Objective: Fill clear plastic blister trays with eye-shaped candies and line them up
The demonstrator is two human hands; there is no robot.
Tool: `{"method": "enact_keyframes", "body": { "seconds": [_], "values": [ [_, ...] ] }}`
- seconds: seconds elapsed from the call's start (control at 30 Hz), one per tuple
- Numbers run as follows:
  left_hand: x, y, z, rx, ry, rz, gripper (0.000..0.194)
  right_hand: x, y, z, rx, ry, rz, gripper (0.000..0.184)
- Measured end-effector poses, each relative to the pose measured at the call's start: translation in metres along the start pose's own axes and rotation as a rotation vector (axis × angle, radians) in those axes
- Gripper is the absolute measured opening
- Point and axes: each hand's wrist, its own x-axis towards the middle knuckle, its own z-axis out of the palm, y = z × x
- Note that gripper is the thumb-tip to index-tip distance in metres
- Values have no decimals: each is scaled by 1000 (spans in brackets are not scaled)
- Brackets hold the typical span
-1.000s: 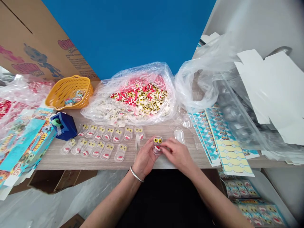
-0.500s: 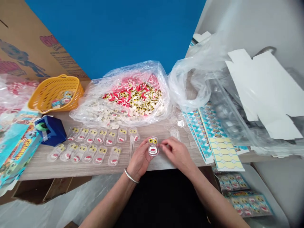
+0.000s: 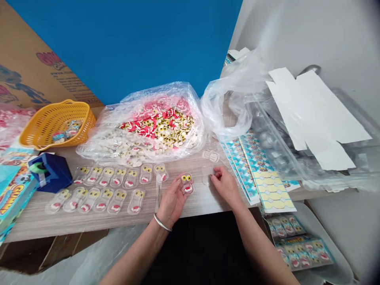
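The person's left hand (image 3: 173,200), a plain metal bangle (image 3: 162,222) on its wrist, is partly curled, its fingertips gripping the side of a clear plastic blister (image 3: 187,184) that lies on the table. Inside are gummy candies shaped like two yellow eyes and a red-and-white mouth. The right hand (image 3: 226,186) is loosely curled just to the right of that blister, its fingertips at the edge of an empty clear shell (image 3: 207,175); whether it grips the shell, I cannot tell. Just beyond that shell lies a second empty clear shell (image 3: 210,156). Left of the held blister, filled blisters (image 3: 103,194) stand in two rows on the wood-grain table (image 3: 202,208). Farther back, a large clear bag of gummies (image 3: 157,126) spreads open. Farther left sit a yellow plastic basket (image 3: 56,126), a blue tape dispenser (image 3: 50,172) and a printed Gummy box (image 3: 14,194). To the right of the held blister lie stacked printed card sheets (image 3: 258,178), with white cardboard (image 3: 311,114) and clear plastic sheeting (image 3: 228,103) beyond them
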Motion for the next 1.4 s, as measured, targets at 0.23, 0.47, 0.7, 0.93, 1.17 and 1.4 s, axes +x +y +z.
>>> {"method": "enact_keyframes", "body": {
  "seconds": [0.23, 0.47, 0.7, 0.93, 1.17, 1.4],
  "values": [
    [3, -1, 1, -19, -10, -14, 20, 2, -25, 9, -195, -13, -50, 25],
    [-8, 4, -13, -27, 44, 21, 18, -25, -30, 11, -259, -184, -284, 18],
    [-21, 14, -29, -34, 76, 45, 15, -73, -16, -3, -407, -243, -570, 69],
    [-19, 12, -30, -49, 57, 52, 15, -92, 8, 7, -529, -223, -777, 72],
    [-18, 9, -33, -47, 55, 77, 14, -91, 16, 20, -481, -146, -885, 54],
    [-18, 12, -31, -6, 46, 63, 14, -76, 25, 8, -307, -187, -994, 41]
  ]
}}
